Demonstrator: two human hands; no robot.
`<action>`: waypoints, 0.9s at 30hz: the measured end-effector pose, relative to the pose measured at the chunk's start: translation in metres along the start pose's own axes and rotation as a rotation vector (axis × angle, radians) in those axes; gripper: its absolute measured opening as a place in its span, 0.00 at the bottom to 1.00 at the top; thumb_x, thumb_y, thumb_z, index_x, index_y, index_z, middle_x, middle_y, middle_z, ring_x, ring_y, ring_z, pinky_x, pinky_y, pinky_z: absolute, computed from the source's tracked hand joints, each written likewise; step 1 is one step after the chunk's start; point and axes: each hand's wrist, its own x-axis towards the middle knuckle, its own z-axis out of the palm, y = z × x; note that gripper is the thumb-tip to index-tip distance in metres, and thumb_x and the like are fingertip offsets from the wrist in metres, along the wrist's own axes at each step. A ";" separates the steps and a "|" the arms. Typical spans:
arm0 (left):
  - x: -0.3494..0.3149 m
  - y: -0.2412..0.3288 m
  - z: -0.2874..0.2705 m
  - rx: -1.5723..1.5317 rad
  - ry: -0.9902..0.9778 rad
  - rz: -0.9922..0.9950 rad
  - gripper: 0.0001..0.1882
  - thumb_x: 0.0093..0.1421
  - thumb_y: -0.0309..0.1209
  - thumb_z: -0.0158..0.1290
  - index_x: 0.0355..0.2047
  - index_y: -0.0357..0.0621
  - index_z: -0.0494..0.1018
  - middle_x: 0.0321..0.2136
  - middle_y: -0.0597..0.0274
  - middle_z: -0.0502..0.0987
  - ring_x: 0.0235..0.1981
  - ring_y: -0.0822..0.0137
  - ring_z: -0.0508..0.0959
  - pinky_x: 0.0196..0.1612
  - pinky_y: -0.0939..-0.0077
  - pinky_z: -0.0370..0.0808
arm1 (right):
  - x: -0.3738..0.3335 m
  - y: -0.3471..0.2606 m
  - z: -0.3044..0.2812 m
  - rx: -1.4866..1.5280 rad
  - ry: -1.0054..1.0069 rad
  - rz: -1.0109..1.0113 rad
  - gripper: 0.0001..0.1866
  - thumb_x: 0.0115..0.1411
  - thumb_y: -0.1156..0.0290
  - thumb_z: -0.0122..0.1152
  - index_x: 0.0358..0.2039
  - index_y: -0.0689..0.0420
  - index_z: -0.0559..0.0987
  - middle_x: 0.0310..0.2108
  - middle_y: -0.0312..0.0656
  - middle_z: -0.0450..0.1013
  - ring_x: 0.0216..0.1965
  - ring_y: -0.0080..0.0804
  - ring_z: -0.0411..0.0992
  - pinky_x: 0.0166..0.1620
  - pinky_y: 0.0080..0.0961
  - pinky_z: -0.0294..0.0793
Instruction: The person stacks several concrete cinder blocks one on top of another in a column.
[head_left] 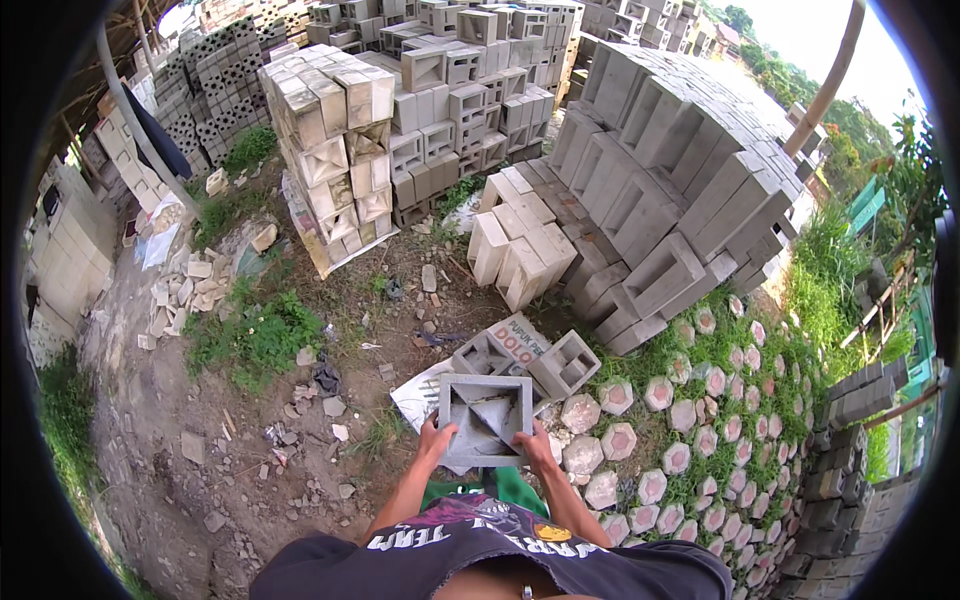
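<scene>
A square grey concrete vent block with slanted faces inside its frame is held in front of my body. My left hand grips its left side near the lower corner, and my right hand grips the right side at about the same height. Just beyond it, another grey block and a hollow block rest on flattened printed sacks. The held block hides part of these sacks. My fingertips behind the block are out of sight.
A tall stack of pale vent blocks stands ahead to the left. Long rows of grey blocks rise ahead to the right, with smaller cream blocks beside them. Hexagonal pavers in grass lie right; rubble lies left.
</scene>
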 end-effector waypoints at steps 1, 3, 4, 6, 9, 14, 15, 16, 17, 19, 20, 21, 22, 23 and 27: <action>-0.007 0.000 -0.013 -0.029 0.035 0.008 0.31 0.44 0.31 0.57 0.50 0.33 0.69 0.39 0.52 0.77 0.38 0.62 0.76 0.42 0.71 0.72 | -0.003 0.004 0.010 -0.029 -0.036 -0.006 0.32 0.41 0.79 0.58 0.52 0.61 0.71 0.33 0.40 0.73 0.31 0.30 0.70 0.36 0.25 0.70; -0.024 -0.005 -0.041 0.011 0.071 -0.083 0.31 0.43 0.31 0.57 0.50 0.34 0.70 0.38 0.52 0.78 0.37 0.63 0.77 0.41 0.71 0.73 | -0.009 0.017 0.028 -0.131 -0.044 0.058 0.28 0.40 0.79 0.58 0.48 0.61 0.73 0.33 0.40 0.73 0.31 0.30 0.70 0.36 0.25 0.70; -0.036 -0.006 -0.053 -0.010 0.121 -0.110 0.31 0.42 0.31 0.57 0.49 0.35 0.71 0.38 0.53 0.78 0.36 0.63 0.77 0.41 0.70 0.73 | -0.011 0.025 0.038 -0.174 -0.074 0.044 0.27 0.40 0.78 0.59 0.46 0.61 0.75 0.32 0.40 0.74 0.32 0.30 0.70 0.36 0.25 0.70; -0.051 -0.016 -0.078 -0.058 0.182 -0.117 0.31 0.42 0.31 0.57 0.50 0.35 0.71 0.38 0.52 0.78 0.37 0.63 0.77 0.41 0.70 0.73 | -0.015 0.037 0.059 -0.210 -0.129 0.049 0.27 0.39 0.78 0.59 0.46 0.61 0.75 0.32 0.40 0.74 0.32 0.30 0.70 0.36 0.25 0.70; -0.071 -0.036 -0.117 -0.076 0.254 -0.159 0.32 0.42 0.32 0.57 0.51 0.35 0.71 0.40 0.51 0.78 0.38 0.62 0.78 0.42 0.70 0.74 | -0.027 0.049 0.092 -0.225 -0.225 0.079 0.26 0.39 0.78 0.59 0.45 0.62 0.74 0.32 0.40 0.74 0.34 0.31 0.70 0.37 0.25 0.70; -0.100 -0.063 -0.168 -0.146 0.345 -0.149 0.33 0.42 0.32 0.57 0.52 0.36 0.70 0.41 0.50 0.78 0.40 0.61 0.78 0.43 0.71 0.74 | -0.048 0.062 0.144 -0.256 -0.326 0.074 0.26 0.40 0.78 0.58 0.45 0.63 0.74 0.33 0.41 0.74 0.34 0.31 0.70 0.39 0.25 0.70; -0.103 -0.066 -0.178 -0.170 0.364 -0.117 0.32 0.42 0.31 0.58 0.51 0.36 0.71 0.40 0.51 0.78 0.38 0.61 0.78 0.42 0.70 0.74 | -0.050 0.064 0.154 -0.244 -0.358 0.062 0.26 0.40 0.78 0.58 0.46 0.63 0.74 0.33 0.41 0.74 0.34 0.32 0.70 0.39 0.25 0.69; -0.110 -0.068 -0.187 -0.189 0.381 -0.089 0.31 0.43 0.30 0.58 0.50 0.35 0.71 0.39 0.52 0.78 0.37 0.62 0.78 0.40 0.69 0.74 | -0.052 0.068 0.164 -0.259 -0.353 0.046 0.20 0.41 0.79 0.57 0.39 0.62 0.74 0.29 0.39 0.71 0.31 0.29 0.68 0.35 0.24 0.68; -0.116 -0.069 -0.197 -0.206 0.400 -0.102 0.31 0.43 0.30 0.58 0.50 0.35 0.71 0.39 0.52 0.78 0.37 0.62 0.78 0.40 0.69 0.74 | -0.053 0.070 0.174 -0.278 -0.370 0.059 0.20 0.41 0.79 0.57 0.39 0.62 0.74 0.29 0.39 0.71 0.31 0.29 0.68 0.35 0.24 0.68; -0.130 -0.070 -0.217 -0.272 0.412 -0.102 0.29 0.43 0.29 0.57 0.49 0.35 0.72 0.37 0.53 0.79 0.36 0.63 0.77 0.39 0.70 0.73 | -0.055 0.068 0.199 -0.358 -0.402 0.060 0.21 0.40 0.79 0.58 0.40 0.62 0.74 0.30 0.39 0.71 0.31 0.30 0.68 0.35 0.24 0.68; -0.134 -0.080 -0.224 -0.283 0.506 -0.112 0.28 0.42 0.29 0.57 0.47 0.35 0.72 0.36 0.54 0.79 0.35 0.64 0.77 0.38 0.71 0.73 | -0.058 0.065 0.212 -0.376 -0.459 0.078 0.21 0.40 0.78 0.58 0.40 0.62 0.74 0.30 0.39 0.72 0.31 0.30 0.69 0.35 0.24 0.68; -0.139 -0.082 -0.229 -0.310 0.533 -0.123 0.28 0.42 0.29 0.57 0.47 0.35 0.72 0.36 0.54 0.79 0.35 0.64 0.77 0.38 0.71 0.73 | -0.059 0.063 0.222 -0.405 -0.483 0.087 0.21 0.40 0.78 0.58 0.40 0.62 0.74 0.30 0.39 0.72 0.31 0.30 0.69 0.35 0.24 0.68; -0.145 -0.084 -0.234 -0.338 0.581 -0.096 0.27 0.42 0.29 0.57 0.46 0.35 0.73 0.33 0.55 0.79 0.32 0.66 0.77 0.36 0.72 0.73 | -0.061 0.064 0.233 -0.391 -0.522 0.081 0.22 0.40 0.78 0.59 0.41 0.61 0.74 0.30 0.39 0.72 0.32 0.31 0.69 0.35 0.24 0.68; -0.152 -0.085 -0.240 -0.366 0.635 -0.069 0.26 0.42 0.29 0.57 0.45 0.35 0.74 0.31 0.57 0.79 0.30 0.68 0.76 0.34 0.74 0.72 | -0.062 0.064 0.246 -0.379 -0.564 0.076 0.22 0.40 0.78 0.59 0.41 0.61 0.75 0.30 0.40 0.72 0.32 0.31 0.69 0.35 0.25 0.68; -0.179 -0.085 -0.260 -0.467 0.778 -0.124 0.27 0.42 0.28 0.57 0.46 0.35 0.74 0.31 0.56 0.79 0.31 0.68 0.76 0.34 0.74 0.72 | -0.055 0.073 0.291 -0.529 -0.717 0.139 0.25 0.39 0.79 0.59 0.43 0.60 0.75 0.33 0.41 0.73 0.33 0.33 0.70 0.36 0.27 0.70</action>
